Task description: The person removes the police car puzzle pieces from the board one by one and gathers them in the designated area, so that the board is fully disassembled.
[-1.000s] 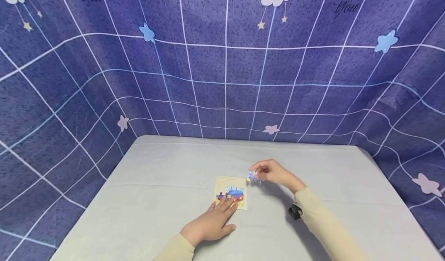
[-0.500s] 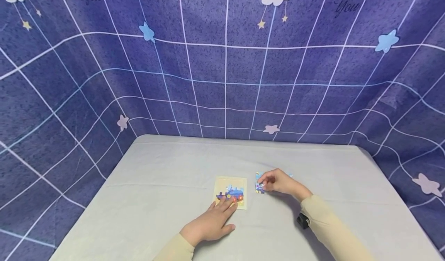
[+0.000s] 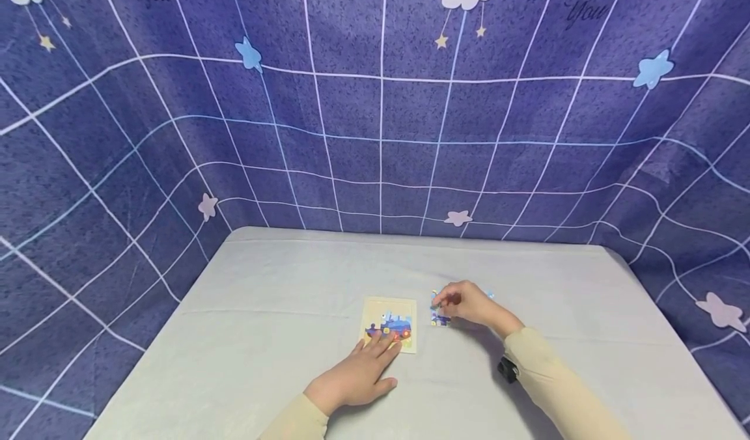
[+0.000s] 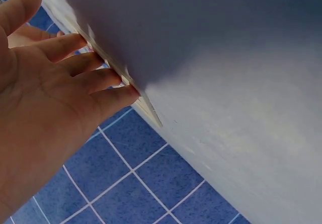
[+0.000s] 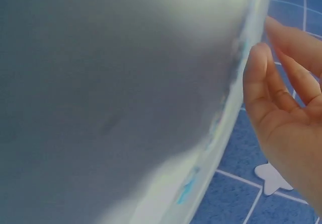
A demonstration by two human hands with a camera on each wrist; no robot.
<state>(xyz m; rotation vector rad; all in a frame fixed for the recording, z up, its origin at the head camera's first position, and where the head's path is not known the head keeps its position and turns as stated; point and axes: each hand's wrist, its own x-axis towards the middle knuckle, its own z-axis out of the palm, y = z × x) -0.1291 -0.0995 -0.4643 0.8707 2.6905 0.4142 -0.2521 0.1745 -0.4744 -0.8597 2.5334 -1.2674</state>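
A small wooden puzzle board [image 3: 375, 304] lies at the middle of the table, partly filled with a blue train picture [image 3: 401, 326]. My left hand [image 3: 359, 375] rests its outstretched fingertips on the board's lower part; the left wrist view shows them along the thin board edge [image 4: 152, 113]. Right of the board, my right hand [image 3: 469, 303] is low over several loose jigsaw pieces [image 3: 439, 321], thumb and forefinger bent toward each other. In the right wrist view, no piece shows between the fingertips of that hand [image 5: 289, 108]. The hand hides part of the pieces.
A pale cloth covers the table [image 3: 281, 284]. Behind it and at both sides hangs a blue gridded curtain [image 3: 351, 114] with stars. One bit of a blue piece [image 3: 490, 295] shows past the right hand. A black wrist device [image 3: 507, 369] sits below the right sleeve.
The right hand has moved right and down from beside the board to the loose pieces, and the jigsaw piece it held has been let go there. The left hand has stayed put.
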